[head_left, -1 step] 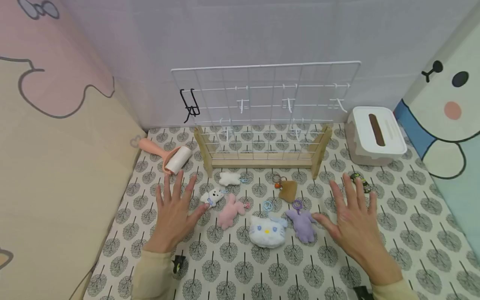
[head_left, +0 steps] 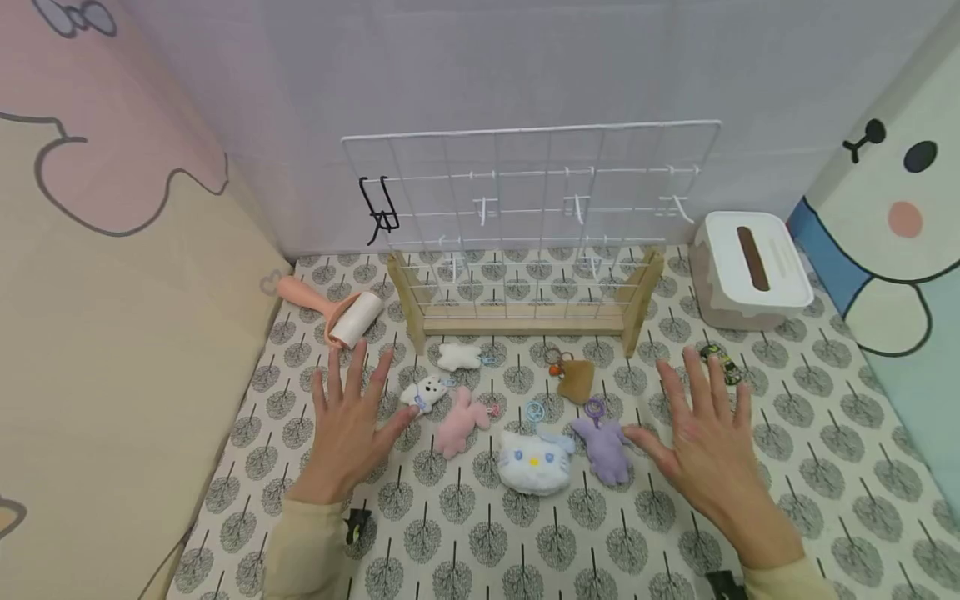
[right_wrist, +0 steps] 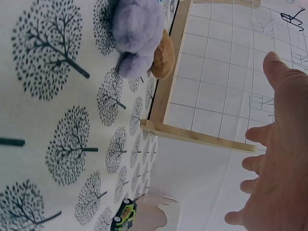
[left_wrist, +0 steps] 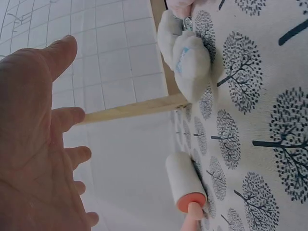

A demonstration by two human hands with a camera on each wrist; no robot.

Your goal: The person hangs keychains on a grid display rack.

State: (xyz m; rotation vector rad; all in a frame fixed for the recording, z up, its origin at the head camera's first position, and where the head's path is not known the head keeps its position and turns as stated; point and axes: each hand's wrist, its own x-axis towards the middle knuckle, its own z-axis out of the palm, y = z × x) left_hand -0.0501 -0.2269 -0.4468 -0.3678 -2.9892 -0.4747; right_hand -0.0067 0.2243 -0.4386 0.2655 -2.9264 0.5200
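Hands (head_left: 348, 429) (head_left: 708, 442) almost unmoved, lidded box (head_left: 727, 271), inside hidden

No legible txt, nos. or brands. Blk toy car (right_wrist: 124, 215), bottom edge left of ctr in R wrist view, has yellow-green lettering-like marks on its side, too small & blurry to read.

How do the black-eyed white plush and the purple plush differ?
The black-eyed plush looks smaller than the purple plush. In the head view the black-eyed plush shows a face, the purple plush none. The black-eyed plush is nearer the left hand, the purple plush nearer the right hand. Both lie on patterned cloth.
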